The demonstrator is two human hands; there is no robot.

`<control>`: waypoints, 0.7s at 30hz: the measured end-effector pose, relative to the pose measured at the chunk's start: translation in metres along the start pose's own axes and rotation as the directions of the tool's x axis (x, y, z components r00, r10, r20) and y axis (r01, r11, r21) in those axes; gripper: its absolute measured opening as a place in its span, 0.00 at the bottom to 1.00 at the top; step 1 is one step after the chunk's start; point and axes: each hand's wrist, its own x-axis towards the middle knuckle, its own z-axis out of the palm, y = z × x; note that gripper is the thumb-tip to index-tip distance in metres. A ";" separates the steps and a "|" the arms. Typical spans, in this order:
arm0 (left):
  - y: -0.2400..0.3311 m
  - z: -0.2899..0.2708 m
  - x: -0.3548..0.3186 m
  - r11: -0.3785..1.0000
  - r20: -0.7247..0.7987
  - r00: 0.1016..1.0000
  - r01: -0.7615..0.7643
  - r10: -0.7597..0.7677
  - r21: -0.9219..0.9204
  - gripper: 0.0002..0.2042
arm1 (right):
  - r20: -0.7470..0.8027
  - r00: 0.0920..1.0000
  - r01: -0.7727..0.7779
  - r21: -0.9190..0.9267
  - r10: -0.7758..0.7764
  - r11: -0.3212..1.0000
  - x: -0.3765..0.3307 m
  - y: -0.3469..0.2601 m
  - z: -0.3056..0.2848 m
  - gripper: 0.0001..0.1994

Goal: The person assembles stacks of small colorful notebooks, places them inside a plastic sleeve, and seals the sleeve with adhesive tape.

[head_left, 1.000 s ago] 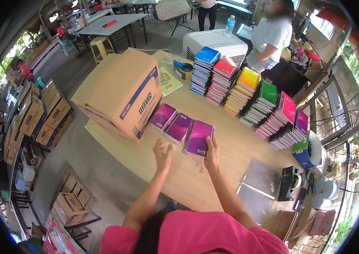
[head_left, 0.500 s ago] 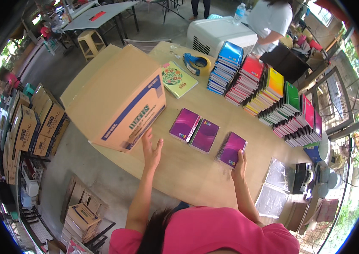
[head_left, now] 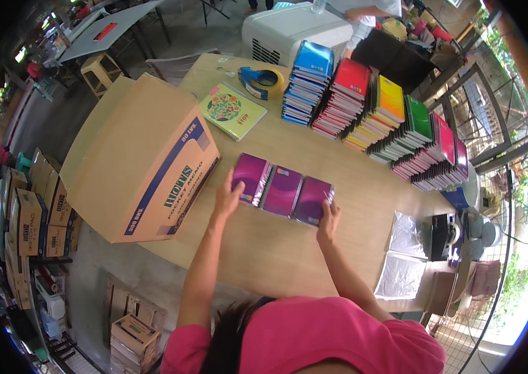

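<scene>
My main worry from here is the row of three purple notebooks buckling: I have it only by its two ends, so if I squeezed inward too hard the middle purple notebook (head_left: 283,190) could ride up over its neighbours or its wire binding could snag theirs, and if I pulled the ends apart it might be left behind. The glossy clear film by the left purple notebook (head_left: 250,174) looks slippery, so I judge that the cover could slide from under my thumb. The large cardboard box (head_left: 152,162) sits just beside my left side, and a careless swing outward could bump it. As for my hold, my left grip (head_left: 229,194) is clasped on the outer edge of the left notebook, thumb over the cover; my right grip (head_left: 328,218) is clasped on the lower outer corner of the right purple notebook (head_left: 312,198). How firmly either one presses, I cannot tell. The row lies between both grips, covers up, in front of me on the table (head_left: 264,255), with the middle notebook touched by neither. Whether any part is slightly raised off the surface, I can't make out.
</scene>
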 end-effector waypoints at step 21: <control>0.115 -0.002 0.008 0.679 0.214 0.900 -0.429 0.381 0.596 0.29 | 0.264 0.912 0.400 -0.395 -0.314 0.827 0.019 -0.107 0.032 0.28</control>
